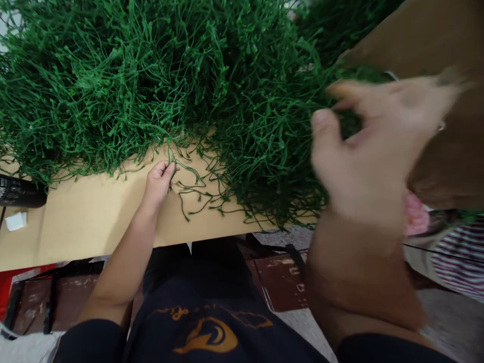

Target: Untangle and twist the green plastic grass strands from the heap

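My left grip pinches a thin, dark-green, cord-like strand over the tan, cardboard-topped counter. I judge the work unfinished: loose green strands lie just right of that grip, tangled green heaps beyond. My right grip, blurred, hovers with thumb and finger parted, seemingly holding nothing.

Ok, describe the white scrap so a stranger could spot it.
Find the big green heap on the tan cardboard. By the heap's left end lies a black cylinder; the white scrap sits just on its near side. It is small and pale, unlike the dark cylinder.
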A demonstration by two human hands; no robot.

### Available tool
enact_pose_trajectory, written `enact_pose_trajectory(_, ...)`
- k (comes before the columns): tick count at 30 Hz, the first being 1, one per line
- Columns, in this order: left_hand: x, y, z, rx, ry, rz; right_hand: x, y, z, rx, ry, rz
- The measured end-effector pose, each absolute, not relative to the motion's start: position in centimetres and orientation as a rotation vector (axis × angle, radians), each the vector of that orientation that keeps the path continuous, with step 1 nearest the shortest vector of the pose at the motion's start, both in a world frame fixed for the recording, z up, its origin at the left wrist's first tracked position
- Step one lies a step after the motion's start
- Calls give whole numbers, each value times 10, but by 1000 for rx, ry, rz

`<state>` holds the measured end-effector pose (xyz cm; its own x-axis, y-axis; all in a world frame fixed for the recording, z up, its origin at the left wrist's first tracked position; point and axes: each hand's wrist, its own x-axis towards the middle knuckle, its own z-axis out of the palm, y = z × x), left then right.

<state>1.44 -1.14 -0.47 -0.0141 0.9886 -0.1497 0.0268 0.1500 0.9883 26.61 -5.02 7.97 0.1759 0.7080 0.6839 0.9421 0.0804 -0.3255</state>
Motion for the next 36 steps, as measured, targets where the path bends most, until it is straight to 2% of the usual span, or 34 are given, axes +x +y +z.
enact_pose_trajectory(3,15,-11,-2,1138,1292,1085,271,-48,86,-1686,-1510,-456)
enact_pose_trajectory(6,14,-12,0,1212,1261,1033,228,-46,64,-1459,-1754,-120)
enact_pose_trajectory(10,11,-18,1,1287,1205,1021,165,-35,25,-1417,-1983,497)
enact_pose_trajectory(14,11,-19,0,1281,1163,1010,153,-28,16,-1447,-1968,645)
enact_pose_trajectory(23,14,-16,-2,1335,1171,952,173,-20,29,-1332,-2010,562)
enact_pose_trajectory(27,15,-10,-8,1314,1233,1012,165,-32,35,-1118,-2065,520)
enact_pose_trajectory(30,18,-3,-9,1269,1365,1051,173,-51,57,-949,-2015,509)
enact_pose_trajectory(33,18,0,-7,1233,1444,1072,201,-61,87,-991,-1882,228)
enact_pose_trajectory(36,14,-5,-3,1208,1327,1037,240,-57,105,-1423,-1689,-110)
